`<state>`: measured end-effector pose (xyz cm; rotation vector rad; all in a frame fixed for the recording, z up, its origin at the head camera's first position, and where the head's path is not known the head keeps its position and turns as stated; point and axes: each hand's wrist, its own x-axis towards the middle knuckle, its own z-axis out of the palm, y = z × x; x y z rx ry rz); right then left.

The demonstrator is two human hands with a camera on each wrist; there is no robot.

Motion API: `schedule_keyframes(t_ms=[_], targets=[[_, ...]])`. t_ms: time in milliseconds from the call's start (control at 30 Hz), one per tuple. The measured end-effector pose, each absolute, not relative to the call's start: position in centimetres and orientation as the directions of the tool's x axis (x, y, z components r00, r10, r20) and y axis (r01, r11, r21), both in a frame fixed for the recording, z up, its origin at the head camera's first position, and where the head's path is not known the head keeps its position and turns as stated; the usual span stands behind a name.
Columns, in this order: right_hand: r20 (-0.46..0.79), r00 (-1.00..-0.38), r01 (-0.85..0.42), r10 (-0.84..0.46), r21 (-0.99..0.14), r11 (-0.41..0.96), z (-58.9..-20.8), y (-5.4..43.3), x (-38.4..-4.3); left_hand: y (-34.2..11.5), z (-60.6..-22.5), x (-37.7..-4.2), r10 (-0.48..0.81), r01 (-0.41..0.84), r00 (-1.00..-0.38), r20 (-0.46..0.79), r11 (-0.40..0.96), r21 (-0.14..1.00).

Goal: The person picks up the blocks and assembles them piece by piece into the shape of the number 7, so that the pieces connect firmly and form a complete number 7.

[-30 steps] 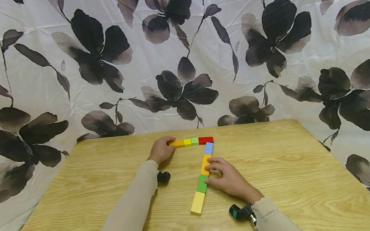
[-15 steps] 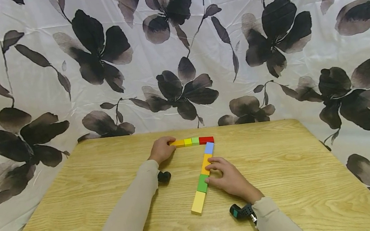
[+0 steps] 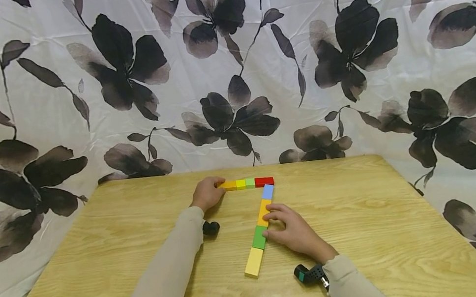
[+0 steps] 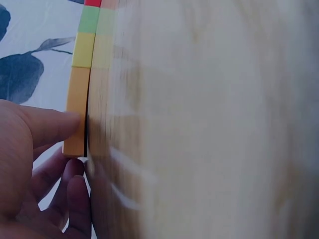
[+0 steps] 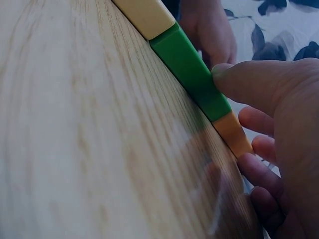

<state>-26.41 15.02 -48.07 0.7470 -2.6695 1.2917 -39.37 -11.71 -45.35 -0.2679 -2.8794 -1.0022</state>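
In the head view, a row of blocks lies across the back of the table: orange (image 3: 228,186), yellow (image 3: 241,185), light green (image 3: 249,183) and red (image 3: 264,181). My left hand (image 3: 207,193) pinches the orange block at the row's left end, thumb along its near side. A slanting line runs from below the red block toward me: blue (image 3: 267,192), yellow-orange (image 3: 262,212), green (image 3: 259,237) and pale yellow (image 3: 254,262). My right hand (image 3: 294,230) rests along its right side, thumb touching the green block (image 5: 192,72), fingertips at the yellow-orange block (image 5: 233,133).
The wooden table (image 3: 353,213) extends around both lines of blocks. Behind it hangs a white cloth (image 3: 291,72) with dark flowers. A black wrist camera (image 3: 309,273) sits by the right wrist, another black camera (image 3: 211,228) under the left wrist.
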Motion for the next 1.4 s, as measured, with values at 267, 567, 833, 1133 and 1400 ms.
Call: schedule_keyframes(t_ms=[267,567,833,1133,1400], targets=[[0.281,-0.878,-0.462,-0.388,-0.711,0.530,-48.1,14.9,-26.3,-12.0,-45.6,-39.1,0.124,0.177,-0.984,0.128,0.758,0.628],[0.292,-0.872,-0.471,-0.393,-0.716,0.515,-48.1,14.8,-26.1,-12.6,-45.7,-38.6,0.099,0.154,-0.988,0.119,0.678,0.719],[0.272,-0.879,-0.455,-0.393,-0.728,0.513,-48.3,14.5,-25.6,-13.4,-46.2,-37.8,0.107,0.172,-0.985,0.135,0.664,0.727],[0.280,-0.880,-0.454,-0.384,-0.734,0.505,-48.2,14.8,-25.7,-13.9,-45.4,-36.5,0.102,0.151,-0.988,0.112,0.638,0.755],[0.281,-0.897,-0.422,-0.341,-0.775,0.470,-48.0,15.0,-26.2,-14.3,-44.7,-35.0,0.123,0.142,-0.989,0.085,0.598,0.789]])
